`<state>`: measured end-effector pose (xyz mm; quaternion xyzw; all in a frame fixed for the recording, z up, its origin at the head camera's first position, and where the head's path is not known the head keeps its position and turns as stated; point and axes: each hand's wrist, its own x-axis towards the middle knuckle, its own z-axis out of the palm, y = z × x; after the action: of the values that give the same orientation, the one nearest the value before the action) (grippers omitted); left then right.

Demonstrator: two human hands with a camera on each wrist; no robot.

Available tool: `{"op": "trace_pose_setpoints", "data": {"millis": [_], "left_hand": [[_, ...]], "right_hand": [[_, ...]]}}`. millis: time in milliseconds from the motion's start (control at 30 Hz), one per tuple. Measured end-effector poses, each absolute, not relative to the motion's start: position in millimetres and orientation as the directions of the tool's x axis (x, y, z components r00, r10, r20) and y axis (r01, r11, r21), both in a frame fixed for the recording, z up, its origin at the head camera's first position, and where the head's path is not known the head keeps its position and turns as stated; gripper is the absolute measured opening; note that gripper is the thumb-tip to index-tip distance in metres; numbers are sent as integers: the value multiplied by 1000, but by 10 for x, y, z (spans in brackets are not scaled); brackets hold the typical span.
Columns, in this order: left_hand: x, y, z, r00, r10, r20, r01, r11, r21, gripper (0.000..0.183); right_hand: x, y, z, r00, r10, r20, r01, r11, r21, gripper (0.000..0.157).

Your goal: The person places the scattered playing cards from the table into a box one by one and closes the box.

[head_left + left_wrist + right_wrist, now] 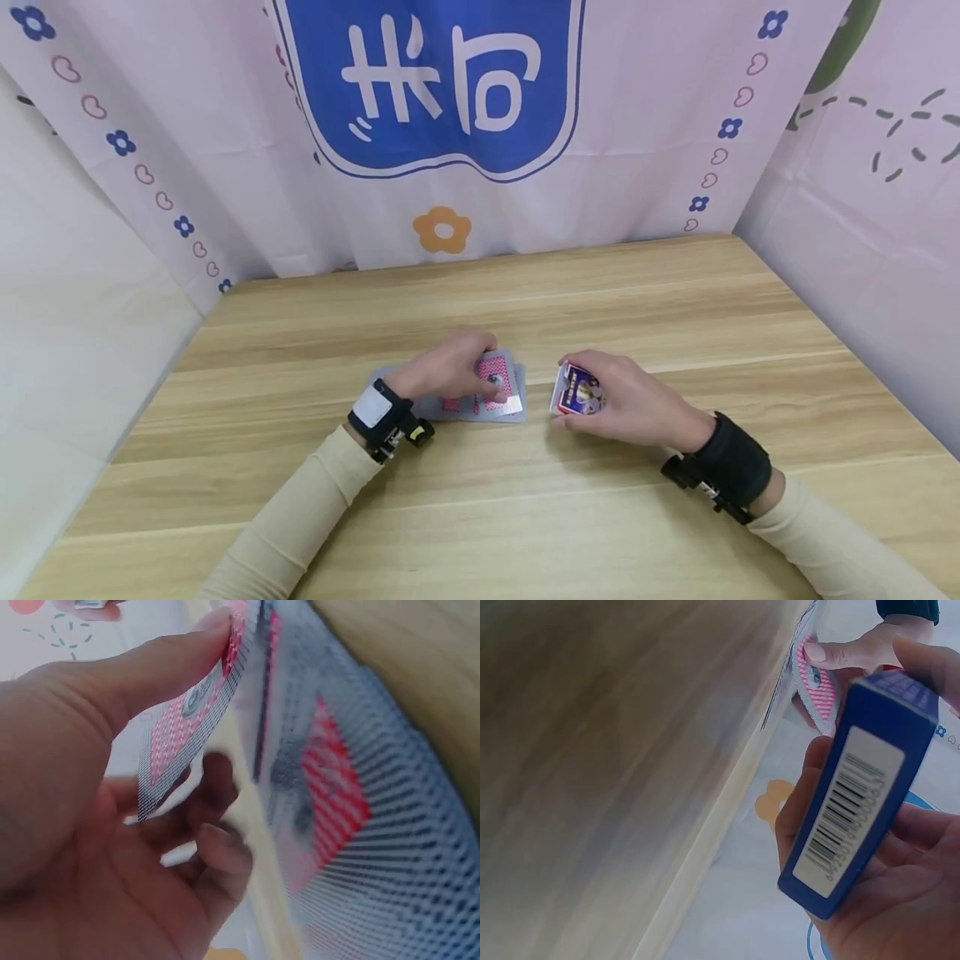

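Red-and-white patterned playing cards (pixel 427 408) lie face down in an overlapping spread on the table. My left hand (pixel 448 367) pinches a playing card (pixel 184 724) at the right end of that spread, and the left wrist view shows it bent and raised, thumb on its back. To the right, my right hand (pixel 637 400) grips a blue card box (pixel 581 392), thumb on the near side and fingers on the far side. The box's white end faces the cards. A barcode label (pixel 847 814) on its other end fills much of the right wrist view.
The wooden table (pixel 480 517) reaches back to a printed curtain (pixel 247 167) with a blue emblem. More light cloth (pixel 862 250) hangs on the right, and a pale wall (pixel 75 292) of cloth stands on the left. Black camera straps (pixel 735 467) circle both wrists.
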<state>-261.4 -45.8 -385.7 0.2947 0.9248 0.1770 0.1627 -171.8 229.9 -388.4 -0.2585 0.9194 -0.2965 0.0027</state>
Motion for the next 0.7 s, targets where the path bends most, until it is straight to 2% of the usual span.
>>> {"op": "trace_pose_setpoints", "data": {"millis": [100, 167, 267, 333, 567, 700], "left_hand": [[-2612, -478, -3820, -722, 665, -193, 523, 706, 477, 29], [-2582, -479, -3767, -718, 674, -174, 507, 677, 533, 40], [-2504, -445, -3667, -750, 643, -154, 422, 644, 638, 63], [-2437, -398, -3601, -782, 603, -156, 355, 638, 684, 72], [-2286, -222, -3561, -809, 568, -149, 249, 561, 789, 36], [-2231, -158, -3603, -838, 533, -116, 207, 507, 837, 33]], "right_hand": [[-1712, 2297, -3887, -862, -480, 160, -483, 684, -548, 73], [-1707, 2296, -3886, -858, -485, 169, -490, 675, -552, 73], [-1705, 2299, -3889, -852, -493, 174, -498, 662, -560, 73], [-1707, 2301, -3892, -850, -497, 176, -501, 655, -566, 73], [-1707, 2289, -3893, -840, -512, 179, -510, 631, -585, 67], [-1703, 2287, -3894, -838, -514, 182, -511, 623, -593, 62]]}}
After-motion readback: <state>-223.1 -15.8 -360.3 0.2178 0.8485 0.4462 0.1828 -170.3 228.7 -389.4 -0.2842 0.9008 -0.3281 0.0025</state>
